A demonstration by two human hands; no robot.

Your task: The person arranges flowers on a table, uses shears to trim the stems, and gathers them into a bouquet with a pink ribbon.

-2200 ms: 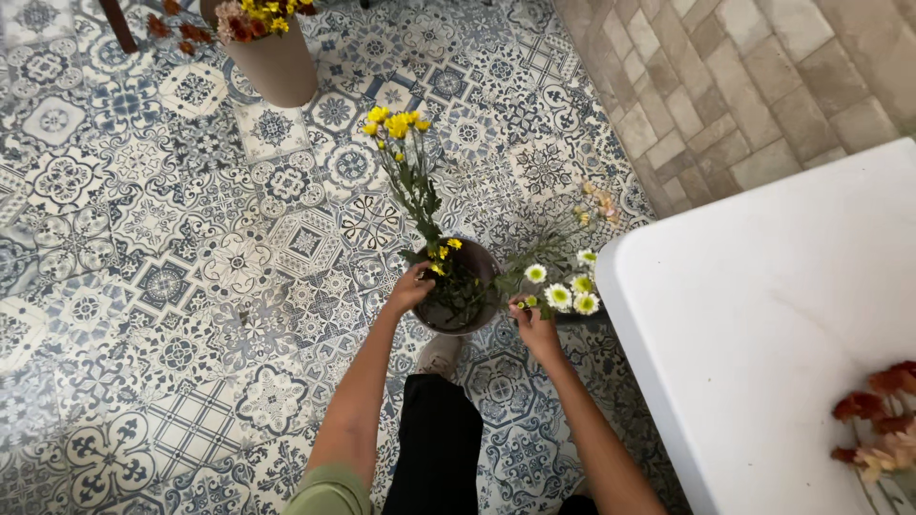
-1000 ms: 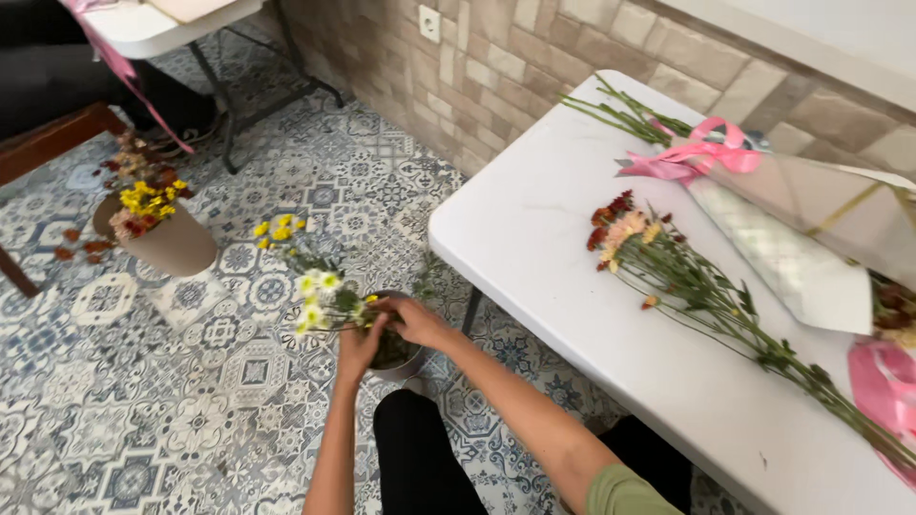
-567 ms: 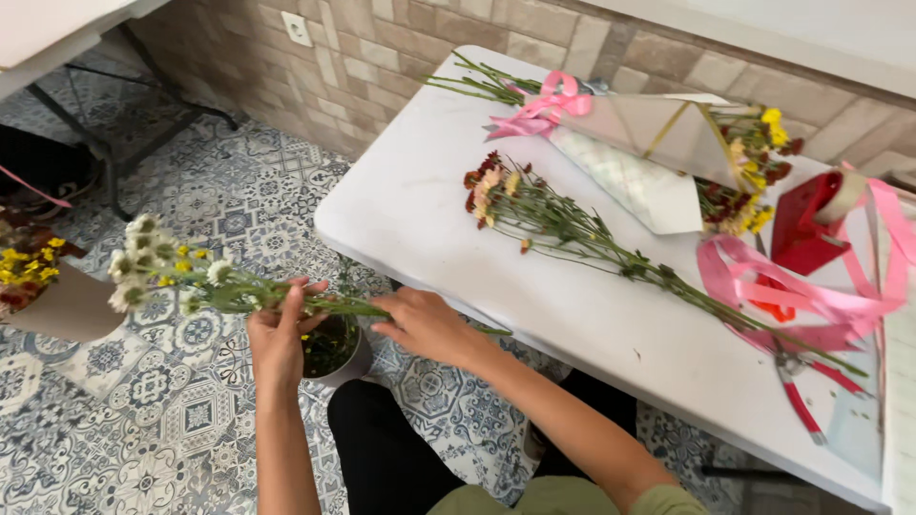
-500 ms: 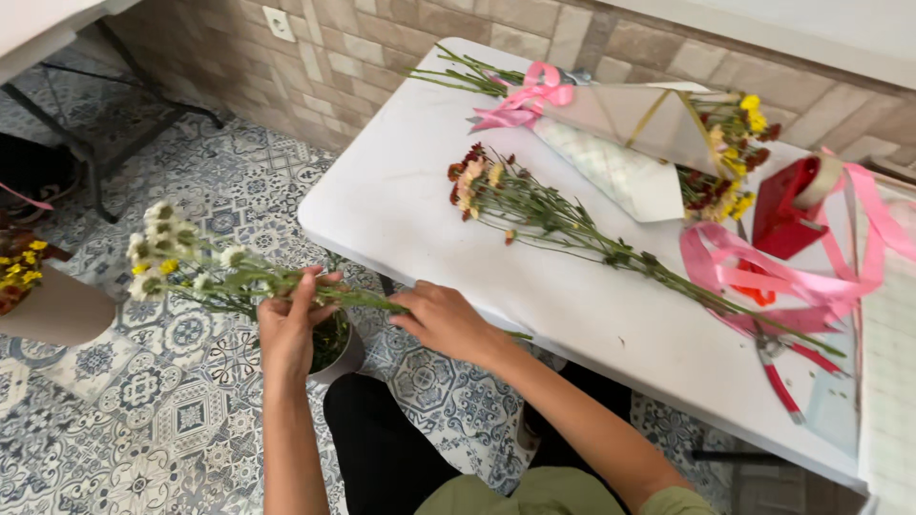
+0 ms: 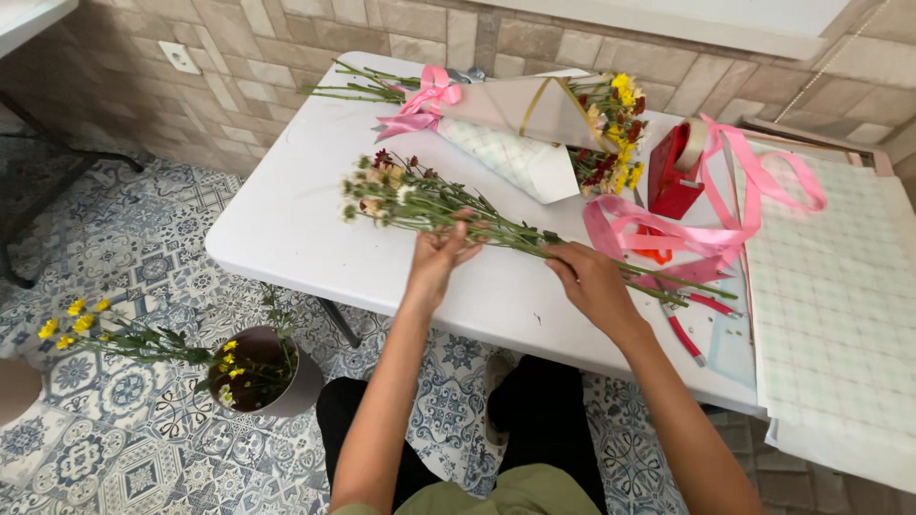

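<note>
A loose bunch of flowers point(image 5: 448, 210) lies flat on the white tabletop point(image 5: 286, 219), running from upper left to lower right. Its heads, at the left end, are small and mixed: white, pale yellow and a few dark red ones, with thin green leaves among them. The long green stems stretch right, past a pink ribbon point(image 5: 687, 238), and their cut ends reach red-handled scissors point(image 5: 682, 329).

The left hand point(image 5: 437, 257) rests on the bunch near its middle, fingers curled loosely over the stems just below the heads. The right hand point(image 5: 592, 281) lies further down the stems, fingers bent onto them; whether either hand truly grips or only presses is hard to tell.

Behind the bunch lies a finished bouquet point(image 5: 534, 119) in pale wrapping paper, tied with a pink bow point(image 5: 420, 100), yellow and red blooms showing at its open end. A red tape dispenser point(image 5: 673, 167) stands right of it, and a sheet of checked paper point(image 5: 840, 286) covers the right end of the tabletop.

On the patterned tile floor point(image 5: 124, 257), left of the person's knees, stands a pot point(image 5: 262, 372) with yellow-flowered stems leaning out to the left.
</note>
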